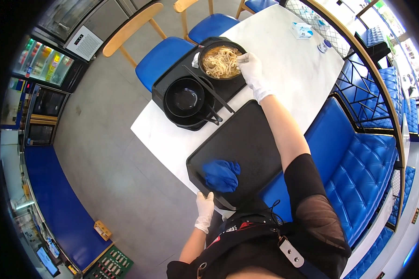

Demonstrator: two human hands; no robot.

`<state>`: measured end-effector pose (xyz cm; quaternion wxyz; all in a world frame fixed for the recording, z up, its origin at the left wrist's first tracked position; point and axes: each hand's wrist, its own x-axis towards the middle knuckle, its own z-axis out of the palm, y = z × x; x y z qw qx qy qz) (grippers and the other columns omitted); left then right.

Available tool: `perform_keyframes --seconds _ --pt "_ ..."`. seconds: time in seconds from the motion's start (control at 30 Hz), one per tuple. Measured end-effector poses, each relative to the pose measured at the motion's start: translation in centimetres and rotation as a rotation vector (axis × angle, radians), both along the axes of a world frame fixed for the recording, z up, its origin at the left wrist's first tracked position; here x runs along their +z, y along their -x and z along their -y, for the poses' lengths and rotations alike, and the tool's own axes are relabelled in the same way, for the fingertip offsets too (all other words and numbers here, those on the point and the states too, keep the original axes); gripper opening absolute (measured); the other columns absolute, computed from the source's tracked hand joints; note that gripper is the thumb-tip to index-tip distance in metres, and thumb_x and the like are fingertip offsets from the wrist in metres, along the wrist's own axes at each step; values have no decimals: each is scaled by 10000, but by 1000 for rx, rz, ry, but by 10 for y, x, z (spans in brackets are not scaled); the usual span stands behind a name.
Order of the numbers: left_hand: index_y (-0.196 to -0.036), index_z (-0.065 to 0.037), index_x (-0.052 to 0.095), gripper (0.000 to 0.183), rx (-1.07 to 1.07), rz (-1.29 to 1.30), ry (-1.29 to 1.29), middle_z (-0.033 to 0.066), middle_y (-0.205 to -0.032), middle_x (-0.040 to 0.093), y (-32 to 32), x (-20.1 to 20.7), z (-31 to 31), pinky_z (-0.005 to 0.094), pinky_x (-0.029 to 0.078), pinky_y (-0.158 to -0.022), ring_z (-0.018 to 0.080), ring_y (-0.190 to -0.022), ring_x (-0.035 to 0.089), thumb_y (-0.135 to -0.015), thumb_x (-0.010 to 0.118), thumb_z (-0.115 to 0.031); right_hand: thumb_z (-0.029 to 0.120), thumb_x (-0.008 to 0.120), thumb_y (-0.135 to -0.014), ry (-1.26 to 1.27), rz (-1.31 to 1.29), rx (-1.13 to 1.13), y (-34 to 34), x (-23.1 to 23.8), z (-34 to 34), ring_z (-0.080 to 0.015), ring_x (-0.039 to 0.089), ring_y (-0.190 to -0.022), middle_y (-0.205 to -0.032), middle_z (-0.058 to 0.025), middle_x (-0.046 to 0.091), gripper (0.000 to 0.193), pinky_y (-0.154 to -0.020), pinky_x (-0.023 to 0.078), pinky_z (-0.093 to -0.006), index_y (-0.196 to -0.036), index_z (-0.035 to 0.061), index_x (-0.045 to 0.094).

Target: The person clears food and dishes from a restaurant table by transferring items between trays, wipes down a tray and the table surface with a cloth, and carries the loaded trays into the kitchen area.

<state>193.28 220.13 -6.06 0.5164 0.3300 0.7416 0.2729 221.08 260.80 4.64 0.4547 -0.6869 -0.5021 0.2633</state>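
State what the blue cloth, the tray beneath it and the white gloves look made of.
Blue cloth: soft, matte fabric, judging by its crumpled folds. Tray: probably dull black plastic, given its even, unbroken surface. White gloves: likely thin latex-like rubber, matte, wrinkling at the wrists.

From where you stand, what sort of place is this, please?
Most likely a casual restaurant: there are noodles in a black bowl, a blue tufted bench beside the table, and a glass-fronted drinks fridge.
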Motion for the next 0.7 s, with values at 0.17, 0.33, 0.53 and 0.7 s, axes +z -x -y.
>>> perform_keyframes --seconds 0.17,0.33,0.53,0.7 --pt "-893 51 495 258 13 -4 -19 107 -716 533 4 -4 11 355 438 -610 212 -645 508 -830 686 -111 9 616 -833 60 -213 37 5 11 2 -172 620 -853 -913 -97 646 133 -800 502 -270 -966 -1 617" --pt "-902 55 497 245 -20 -3 -72 122 -752 552 10 -5 7 358 450 -638 229 -679 524 -835 679 -95 -53 600 -831 4 -579 84 -16 0 14 -182 641 -849 -914 -115 655 128 -810 534 -272 -952 -13 609" --pt "-921 11 549 139 2 6 -27 21 -758 559 1 2 3 277 431 -592 116 -650 490 -850 655 -44 -71 580 -837 -47 -793 182 -30 -1 34 -222 644 -900 -964 -137 652 139 -844 544 -330 -964 -16 598" --pt "-923 29 540 174 39 76 -56 47 -762 555 -4 11 -1 302 438 -616 145 -666 495 -849 664 -68 -78 569 -827 -82 -789 163 -29 2 41 -211 620 -912 -986 -119 635 170 -850 534 -335 -978 -4 596"
